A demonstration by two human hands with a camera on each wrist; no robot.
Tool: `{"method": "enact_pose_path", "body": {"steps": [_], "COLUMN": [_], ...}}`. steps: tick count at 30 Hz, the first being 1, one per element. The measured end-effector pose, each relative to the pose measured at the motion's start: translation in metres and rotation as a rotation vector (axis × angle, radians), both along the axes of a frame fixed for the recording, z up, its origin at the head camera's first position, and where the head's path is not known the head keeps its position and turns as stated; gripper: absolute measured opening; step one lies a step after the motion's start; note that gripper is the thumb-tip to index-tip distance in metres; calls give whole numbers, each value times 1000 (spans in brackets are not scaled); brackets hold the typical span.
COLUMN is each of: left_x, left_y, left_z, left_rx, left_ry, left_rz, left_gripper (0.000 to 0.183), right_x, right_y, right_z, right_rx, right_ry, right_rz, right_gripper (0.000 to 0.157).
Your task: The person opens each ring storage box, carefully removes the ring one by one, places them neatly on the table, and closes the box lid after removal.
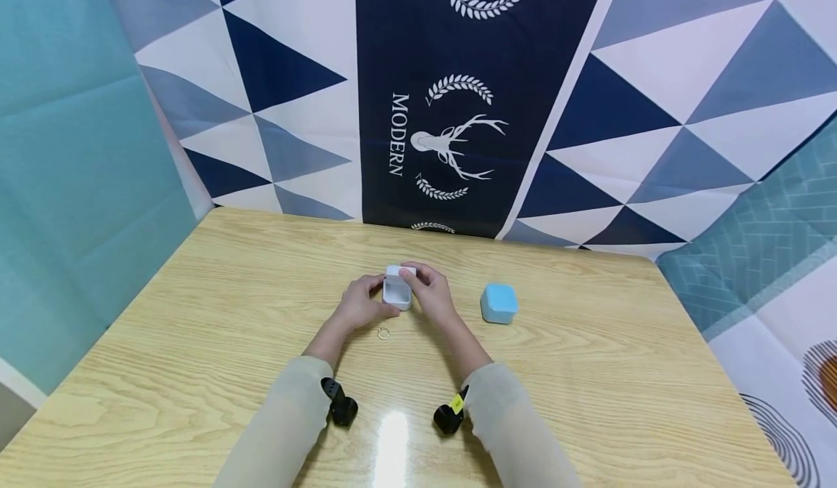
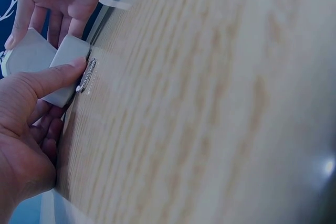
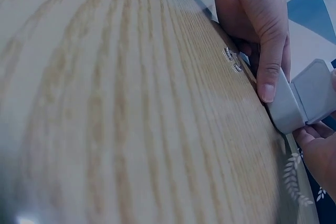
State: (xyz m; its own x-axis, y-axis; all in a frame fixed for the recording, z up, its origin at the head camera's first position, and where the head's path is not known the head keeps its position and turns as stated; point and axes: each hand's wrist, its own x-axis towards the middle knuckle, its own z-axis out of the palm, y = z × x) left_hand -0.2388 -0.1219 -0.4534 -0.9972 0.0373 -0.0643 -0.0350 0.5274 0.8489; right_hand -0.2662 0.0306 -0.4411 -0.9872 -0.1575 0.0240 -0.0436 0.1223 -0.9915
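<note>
A small white ring box (image 1: 396, 297) stands on the table with its lid (image 3: 315, 90) raised. My left hand (image 1: 360, 305) grips the base from the left, its thumb lying along the near wall in the left wrist view. On the other side, my right hand (image 1: 429, 292) holds the raised lid, thumb on its inner face and fingers behind. A thin ring (image 1: 383, 333) with a row of small stones (image 2: 86, 75) lies on the wood just in front of the box, apart from both hands. The head view shows a pale interior in the box.
To the right of my right hand sits a light blue rounded cube (image 1: 500, 303). The wooden table (image 1: 621, 372) reaches back to a patterned cloth wall (image 1: 294, 110). A teal cloth (image 1: 78, 168) hangs along the left side.
</note>
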Motion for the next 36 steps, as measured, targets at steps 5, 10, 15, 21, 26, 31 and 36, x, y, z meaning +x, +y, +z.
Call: {"method": "enact_pose_path", "body": {"steps": [5, 10, 15, 21, 26, 31, 36], "left_x": [0, 0, 0, 1, 2, 2, 2], "left_y": [0, 1, 2, 2, 2, 2, 1], "left_z": [0, 2, 3, 3, 4, 5, 5], "left_rx": [0, 6, -2, -15, -16, -18, -13], "left_ry": [-6, -2, -6, -18, -25, -33, -33], "left_rz": [5, 8, 9, 13, 13, 12, 12], "left_gripper": [72, 72, 72, 72, 73, 74, 73], "right_x": [3, -1, 0, 1, 1, 1, 2], "right_y": [2, 1, 1, 1, 2, 3, 3], "right_z": [4, -7, -9, -10, -11, -13, -14], "right_rx": [-4, -12, -18, -29, -29, -33, -37], "right_ry": [13, 51, 57, 53, 61, 89, 93], "right_rz": [21, -4, 6, 18, 27, 46, 58], "right_gripper": [36, 33, 35, 33, 31, 33, 34]}}
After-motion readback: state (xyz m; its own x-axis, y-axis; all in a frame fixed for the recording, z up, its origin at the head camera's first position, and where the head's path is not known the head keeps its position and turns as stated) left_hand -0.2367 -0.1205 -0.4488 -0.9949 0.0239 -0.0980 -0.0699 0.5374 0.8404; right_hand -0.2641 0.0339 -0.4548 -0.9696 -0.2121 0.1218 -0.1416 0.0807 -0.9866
